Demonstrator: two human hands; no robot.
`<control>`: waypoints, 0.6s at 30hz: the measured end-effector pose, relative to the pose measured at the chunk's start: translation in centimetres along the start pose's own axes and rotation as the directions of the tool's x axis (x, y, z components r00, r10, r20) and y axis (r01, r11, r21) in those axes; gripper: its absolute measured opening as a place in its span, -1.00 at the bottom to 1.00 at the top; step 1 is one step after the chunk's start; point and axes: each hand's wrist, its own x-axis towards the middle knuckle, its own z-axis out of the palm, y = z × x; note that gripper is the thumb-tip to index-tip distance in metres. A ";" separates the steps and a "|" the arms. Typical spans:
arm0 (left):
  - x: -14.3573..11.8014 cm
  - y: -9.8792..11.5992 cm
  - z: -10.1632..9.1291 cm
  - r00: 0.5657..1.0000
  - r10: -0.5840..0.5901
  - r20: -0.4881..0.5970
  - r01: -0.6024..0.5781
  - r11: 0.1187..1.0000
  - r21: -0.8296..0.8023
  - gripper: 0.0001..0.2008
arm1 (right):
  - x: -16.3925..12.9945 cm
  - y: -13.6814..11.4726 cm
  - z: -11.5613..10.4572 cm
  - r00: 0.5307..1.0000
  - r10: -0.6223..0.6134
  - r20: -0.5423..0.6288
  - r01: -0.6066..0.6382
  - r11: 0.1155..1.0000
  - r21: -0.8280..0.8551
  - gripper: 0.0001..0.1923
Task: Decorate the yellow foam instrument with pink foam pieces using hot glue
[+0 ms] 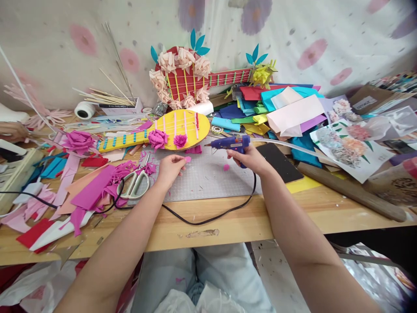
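My right hand (249,158) grips a blue hot glue gun (232,142) whose nozzle points left, with a long pale glue stick (289,143) sticking out of its back. In my left hand (171,169), thumb and fingertips pinch a small magenta paper petal (187,159). Just beyond my hands lies a yellow cardboard guitar (176,121) with pink strings, red and blue strips and magenta paper flowers (158,139) on it. Another magenta scrap (226,167) rests on the grey cutting mat (208,187) beneath the glue gun.
Scissors (135,182) and magenta crepe paper (94,187) lie left of my left hand. A black cord (208,223) loops along the table's front. Behind stands a red guitar (195,80) with pale flowers. Coloured paper sheets (293,108) pile at right. Another person's hand (14,131) shows at far left.
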 end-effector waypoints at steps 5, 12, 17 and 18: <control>-0.2 0.2 0.0 1.000 0.003 -0.001 -0.003 1.000 0.008 -0.80 | -0.2 -0.5 2.2 0.976 0.101 0.191 -0.095 0.995 -0.039 -0.53; -0.3 0.4 0.1 1.000 -0.014 -0.003 0.014 1.000 -0.003 -0.87 | 0.4 0.3 3.6 0.985 0.082 0.154 -0.069 0.993 -0.092 -0.49; -0.2 0.4 0.2 1.000 -0.020 0.001 0.020 1.000 -0.003 -0.83 | 0.4 0.1 3.5 0.988 0.048 0.147 -0.034 0.995 -0.094 -0.47; -0.2 0.4 0.2 1.000 -0.021 0.000 0.021 1.000 -0.004 -0.83 | 0.4 0.1 3.5 0.988 0.051 0.145 -0.036 0.994 -0.101 -0.48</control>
